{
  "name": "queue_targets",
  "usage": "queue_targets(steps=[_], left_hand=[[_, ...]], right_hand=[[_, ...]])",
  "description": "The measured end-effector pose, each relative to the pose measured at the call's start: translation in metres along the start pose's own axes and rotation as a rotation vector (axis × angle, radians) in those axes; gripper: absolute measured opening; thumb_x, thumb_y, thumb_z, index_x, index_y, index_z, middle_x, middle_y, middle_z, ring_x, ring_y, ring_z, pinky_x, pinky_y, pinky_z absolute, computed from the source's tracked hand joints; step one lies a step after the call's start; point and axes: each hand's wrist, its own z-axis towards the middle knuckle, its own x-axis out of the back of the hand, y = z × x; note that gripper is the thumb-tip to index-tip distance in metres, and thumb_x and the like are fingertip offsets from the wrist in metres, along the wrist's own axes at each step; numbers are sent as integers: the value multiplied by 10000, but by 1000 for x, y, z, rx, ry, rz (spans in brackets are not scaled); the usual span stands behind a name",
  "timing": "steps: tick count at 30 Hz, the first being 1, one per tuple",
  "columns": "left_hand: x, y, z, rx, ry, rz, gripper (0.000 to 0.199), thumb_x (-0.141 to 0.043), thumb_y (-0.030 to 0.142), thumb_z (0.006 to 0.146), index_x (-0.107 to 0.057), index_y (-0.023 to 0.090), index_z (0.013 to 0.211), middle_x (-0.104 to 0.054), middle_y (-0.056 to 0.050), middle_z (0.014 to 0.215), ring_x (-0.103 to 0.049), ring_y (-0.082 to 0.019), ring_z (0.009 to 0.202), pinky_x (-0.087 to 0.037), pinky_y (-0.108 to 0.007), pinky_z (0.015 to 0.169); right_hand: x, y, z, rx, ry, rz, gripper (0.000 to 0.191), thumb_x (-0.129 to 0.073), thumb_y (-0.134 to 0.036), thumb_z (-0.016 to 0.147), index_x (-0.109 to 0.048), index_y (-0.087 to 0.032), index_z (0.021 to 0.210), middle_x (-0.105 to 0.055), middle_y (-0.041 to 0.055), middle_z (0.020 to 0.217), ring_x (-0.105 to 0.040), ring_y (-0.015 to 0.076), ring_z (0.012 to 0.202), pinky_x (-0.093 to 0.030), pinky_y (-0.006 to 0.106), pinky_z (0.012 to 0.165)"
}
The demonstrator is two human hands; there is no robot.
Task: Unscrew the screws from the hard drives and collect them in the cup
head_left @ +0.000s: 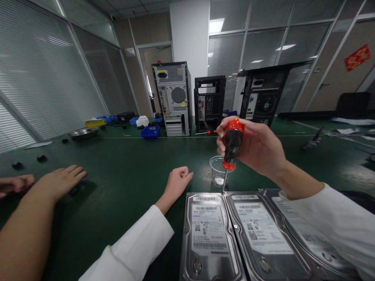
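In the head view, a clear plastic cup (pixel 215 171) stands on the table just beyond the hard drives; a pale patch shows at its bottom, but whether that is its contents or a reflection cannot be told. Farther back sit a blue bin (pixel 150 133), a yellow tray (pixel 94 123) and a shallow metal bowl (pixel 84 134), their contents too small to make out.

The person's right hand (pixel 249 144) grips a red-and-black screwdriver (pixel 233 142), its shaft angled down in front of the cup to the top edge where the left hard drive (pixel 208 234) and the middle hard drive (pixel 260 230) meet; which one the tip touches cannot be told. A third hard drive (pixel 299 224) lies beside them, partly under the white sleeve. The left hand (pixel 176 182) rests near the left drive, fingers curled into a loose fist.

The dark green table (pixel 125 160) also bears three computer towers, silver-backed (pixel 177 95), black (pixel 215 102) and dark with a raised panel (pixel 268 93). A co-worker's hand (pixel 63 177) lies at left. Behind are a white pillar (pixel 190 35), glass partitions with blinds (pixel 43 66) and a red paper decoration (pixel 357 57).
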Motion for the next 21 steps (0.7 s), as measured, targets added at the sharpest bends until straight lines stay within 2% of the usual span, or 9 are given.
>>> queue_targets(steps=[3,6,8,11,13,16,18,21], left_hand=[[0,-3,1,-6,2,1,367,-555,288,761,-282,161,552,-275,57,505,-257,-81,515,-208,-229,541],[0,-5,1,-12,-3,10,373,-549,333,746,-276,164,558,-273,56,507,-258,-83,518,-211,-231,544],[0,-6,1,-19,-3,8,385,-543,376,729,-268,166,559,-269,53,511,-257,-84,522,-213,-233,546],[-1,-8,1,-35,-1,2,411,-526,461,694,-265,171,564,-269,48,520,-255,-87,531,-216,-235,547],[-1,-8,1,-39,-1,3,433,-517,510,671,-266,174,566,-271,47,524,-254,-88,533,-218,-237,546],[-1,-8,2,-31,-6,6,455,-510,550,649,-263,177,567,-270,47,521,-252,-87,529,-218,-239,545],[-2,-8,2,-24,-13,5,457,-506,558,643,-263,177,568,-272,48,519,-254,-86,527,-216,-238,544],[-2,-6,2,-13,-19,9,458,-504,562,637,-267,177,566,-276,49,516,-256,-86,522,-213,-237,542]], right_hand=[[2,6,1,0,12,-26,269,-627,-436,865,-637,-215,1018,-594,24,910,-600,130,750,-549,251,675],[4,11,2,37,19,-27,255,-700,-377,844,-604,-207,1008,-629,14,943,-626,116,754,-557,238,675],[4,12,2,54,-19,-20,258,-735,-314,828,-543,-217,971,-644,-16,856,-623,101,673,-541,225,630],[2,10,1,69,-54,-7,325,-765,-264,799,-473,-233,937,-577,-73,674,-536,73,522,-475,189,524],[0,8,0,60,-46,6,320,-749,-346,808,-492,-227,959,-552,-67,671,-510,76,519,-471,197,510],[-1,7,-1,7,-31,6,360,-650,-491,859,-565,-199,1052,-572,-18,790,-560,100,617,-528,239,588],[0,8,0,-9,-4,-14,369,-640,-491,869,-590,-190,1076,-573,-6,845,-584,101,666,-543,236,626],[1,11,2,23,49,-58,328,-730,-419,817,-572,-188,990,-585,-19,818,-594,89,652,-534,208,603]])
